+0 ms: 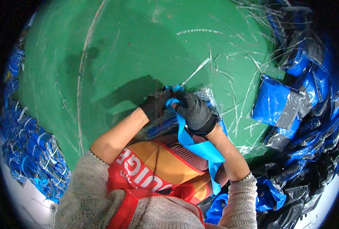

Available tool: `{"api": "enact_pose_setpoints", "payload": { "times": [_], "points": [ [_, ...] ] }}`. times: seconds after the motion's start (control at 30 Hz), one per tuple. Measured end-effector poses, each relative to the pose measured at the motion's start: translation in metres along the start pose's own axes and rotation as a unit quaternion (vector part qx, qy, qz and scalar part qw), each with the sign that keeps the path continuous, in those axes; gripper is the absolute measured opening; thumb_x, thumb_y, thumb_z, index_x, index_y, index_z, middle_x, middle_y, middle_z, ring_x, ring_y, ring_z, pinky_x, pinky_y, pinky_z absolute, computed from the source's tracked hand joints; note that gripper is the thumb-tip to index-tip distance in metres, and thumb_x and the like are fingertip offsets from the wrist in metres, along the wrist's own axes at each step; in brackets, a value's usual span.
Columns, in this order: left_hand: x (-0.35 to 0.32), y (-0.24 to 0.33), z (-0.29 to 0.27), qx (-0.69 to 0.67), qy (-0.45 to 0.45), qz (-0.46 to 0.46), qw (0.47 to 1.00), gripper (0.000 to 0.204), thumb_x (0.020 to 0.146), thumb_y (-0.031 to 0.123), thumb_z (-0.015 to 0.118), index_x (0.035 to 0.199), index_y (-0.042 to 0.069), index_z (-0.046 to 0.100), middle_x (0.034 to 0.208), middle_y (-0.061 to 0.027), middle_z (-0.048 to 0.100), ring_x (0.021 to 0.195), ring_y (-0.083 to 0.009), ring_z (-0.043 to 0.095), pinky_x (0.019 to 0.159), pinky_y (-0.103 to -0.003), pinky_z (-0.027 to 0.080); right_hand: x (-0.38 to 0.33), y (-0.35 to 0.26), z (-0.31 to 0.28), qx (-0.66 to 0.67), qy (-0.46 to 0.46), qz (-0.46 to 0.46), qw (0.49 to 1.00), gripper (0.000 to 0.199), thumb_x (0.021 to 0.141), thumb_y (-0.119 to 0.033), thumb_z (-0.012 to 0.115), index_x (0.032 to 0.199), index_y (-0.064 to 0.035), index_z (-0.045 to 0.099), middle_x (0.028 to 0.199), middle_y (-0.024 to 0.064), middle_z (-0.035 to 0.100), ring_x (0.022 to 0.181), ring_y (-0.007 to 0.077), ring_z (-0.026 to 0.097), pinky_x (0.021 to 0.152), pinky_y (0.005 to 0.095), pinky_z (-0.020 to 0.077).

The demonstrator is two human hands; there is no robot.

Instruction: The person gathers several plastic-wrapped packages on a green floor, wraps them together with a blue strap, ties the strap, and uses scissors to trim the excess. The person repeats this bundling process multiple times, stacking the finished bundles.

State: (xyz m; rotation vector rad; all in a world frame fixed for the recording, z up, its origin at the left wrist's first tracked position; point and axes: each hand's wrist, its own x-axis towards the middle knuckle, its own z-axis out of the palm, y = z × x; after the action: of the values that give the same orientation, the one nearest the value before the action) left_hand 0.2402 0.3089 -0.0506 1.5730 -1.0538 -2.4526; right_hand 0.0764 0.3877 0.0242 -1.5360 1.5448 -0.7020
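Observation:
My left hand and my right hand, both in dark dotted work gloves, meet close together in front of my body. Between their closed fingers is a bright blue flat strap, looped or bunched near the fingertips. From the right hand its long tail hangs, twisting, across my lap. Beneath the hands lies a bundle in clear plastic, dark and blue, mostly covered by my hands and arms. Whether the strap is knotted cannot be made out.
On the green floor lie loose clear plastic strips. To the right rises a heap of blue and black plastic-wrapped packets. Tied blue bundles are stacked on the left. A red and yellow apron covers my lap.

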Motion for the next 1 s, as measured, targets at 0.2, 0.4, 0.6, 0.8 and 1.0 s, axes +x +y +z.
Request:
{"api": "enact_pose_setpoints", "payload": {
  "times": [0.2,0.4,0.6,0.8,1.0],
  "points": [
    [0.039,-0.056,-0.038,0.47,0.104,0.196,0.854,0.034,0.087,0.036,0.052,0.083,0.003,0.061,0.073,-0.0217,0.055,0.074,-0.0289,0.058,0.072,-0.04,0.045,-0.056,-0.037,-0.028,0.198,-0.102,0.17,0.96,0.022,0.088,-0.02,0.052,0.098,-0.0053,0.065,0.094,0.0168,0.063,0.09,0.0283,0.059,0.079,0.0341,0.0463],
    [-0.006,-0.007,-0.026,-0.337,-0.025,-0.082,0.938,0.037,0.088,0.042,0.05,0.083,0.005,0.055,0.075,-0.0054,0.056,0.069,-0.0205,0.054,0.065,-0.038,0.046,-0.059,-0.068,-0.04,0.29,-0.023,0.287,0.913,0.035,0.095,-0.026,0.041,0.086,-0.0003,0.062,0.078,0.0158,0.06,0.079,0.0228,0.059,0.074,0.0341,0.0452],
    [0.013,0.007,0.008,0.477,-0.105,0.228,0.842,0.026,0.088,0.03,0.051,0.094,0.005,0.055,0.082,-0.0108,0.061,0.073,-0.0258,0.057,0.072,-0.04,0.046,0.007,-0.05,0.003,0.263,-0.028,0.328,0.907,0.057,0.094,-0.044,0.034,0.062,-0.0026,0.055,0.054,0.0094,0.044,0.053,0.0211,0.042,0.056,0.0346,0.0368],
    [0.035,-0.023,0.027,0.644,-0.012,0.347,0.682,0.027,0.089,0.03,0.042,0.098,0.009,0.058,0.083,-0.016,0.064,0.069,-0.0356,0.061,0.062,-0.049,0.046,-0.028,-0.059,0.04,0.336,0.119,0.297,0.886,0.048,0.095,-0.038,0.039,0.064,-0.0043,0.053,0.055,0.0023,0.043,0.053,0.0166,0.039,0.054,0.0326,0.0363],
    [0.053,-0.025,0.017,0.776,-0.145,0.229,0.569,0.027,0.085,0.029,0.044,0.1,0.013,0.059,0.085,-0.0186,0.064,0.066,-0.0367,0.062,0.06,-0.049,0.048,-0.049,-0.06,0.043,0.491,0.152,0.357,0.78,0.024,0.091,-0.019,0.047,0.077,-0.0026,0.056,0.063,0.0058,0.055,0.058,0.0178,0.049,0.054,0.0338,0.0413]
  ]
}}
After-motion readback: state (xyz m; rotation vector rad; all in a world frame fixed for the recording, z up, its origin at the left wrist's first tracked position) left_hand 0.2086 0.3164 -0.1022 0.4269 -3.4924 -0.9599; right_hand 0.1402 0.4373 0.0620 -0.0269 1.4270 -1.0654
